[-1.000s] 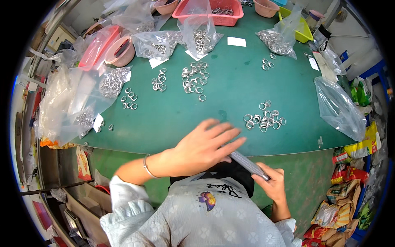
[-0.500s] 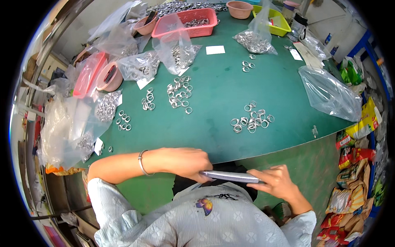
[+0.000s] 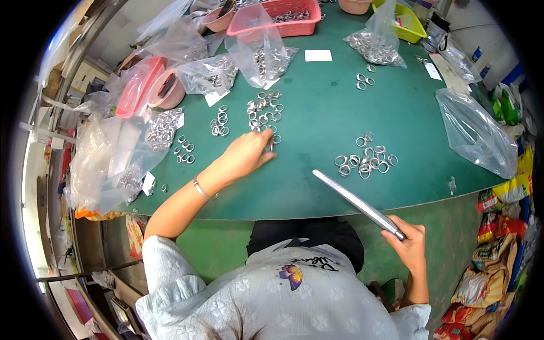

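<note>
My left hand (image 3: 243, 154) reaches over the green table to the near edge of a middle group of silver rings (image 3: 263, 104). Its fingertips are closed around a ring (image 3: 269, 148), partly hidden by the fingers. In my right hand (image 3: 410, 242), past the table's front edge, is the thick dark end of a tapered metal ring mandrel (image 3: 359, 204). Its thin end points up and left over the table, apart from the left hand. To the right of that tip lies another cluster of rings (image 3: 371, 161).
Smaller ring groups lie at left (image 3: 184, 150) and far right (image 3: 364, 81). Clear bags of rings (image 3: 377, 48) line the back and left, beside a pink basket (image 3: 275, 26) and a yellow-green basket (image 3: 412, 34). A clear plastic bag (image 3: 473, 133) lies at the right edge.
My left hand has left the mandrel and moved forward to the middle rings. The mandrel, still in my right hand, has swung from nearly level to pointing up and left. The view has shifted slightly.
</note>
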{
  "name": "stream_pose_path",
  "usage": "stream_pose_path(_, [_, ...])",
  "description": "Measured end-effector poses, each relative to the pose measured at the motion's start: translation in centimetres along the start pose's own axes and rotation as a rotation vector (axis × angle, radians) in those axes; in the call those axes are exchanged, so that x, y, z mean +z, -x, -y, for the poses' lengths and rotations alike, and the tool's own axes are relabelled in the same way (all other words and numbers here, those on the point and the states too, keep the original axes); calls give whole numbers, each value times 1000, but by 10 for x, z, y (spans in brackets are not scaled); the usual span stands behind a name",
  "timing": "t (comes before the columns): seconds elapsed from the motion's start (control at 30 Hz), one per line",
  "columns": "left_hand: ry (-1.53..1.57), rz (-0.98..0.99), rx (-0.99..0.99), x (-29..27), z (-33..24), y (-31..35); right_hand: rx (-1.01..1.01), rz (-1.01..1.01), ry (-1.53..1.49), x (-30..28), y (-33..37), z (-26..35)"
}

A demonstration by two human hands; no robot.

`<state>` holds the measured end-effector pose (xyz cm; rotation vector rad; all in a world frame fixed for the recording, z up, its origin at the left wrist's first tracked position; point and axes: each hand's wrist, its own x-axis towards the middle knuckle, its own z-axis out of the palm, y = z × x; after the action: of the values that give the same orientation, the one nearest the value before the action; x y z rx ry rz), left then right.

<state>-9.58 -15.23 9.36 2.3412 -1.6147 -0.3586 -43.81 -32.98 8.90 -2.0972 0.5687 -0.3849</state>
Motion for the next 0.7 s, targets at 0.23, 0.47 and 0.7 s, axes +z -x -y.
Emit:
stream_pose_path(0.23, [77,-307,-1,25,25,-18,117,-80,-89,-5,3,-7])
stream_pose_path(0.47, [838,-72,-246,9,-7,-13,150,-161,-134,0,5,-19])
stream_pose_path(0.7, [1065,-75,-42,12,-54,4,99,20,-254,10,-3,-4])
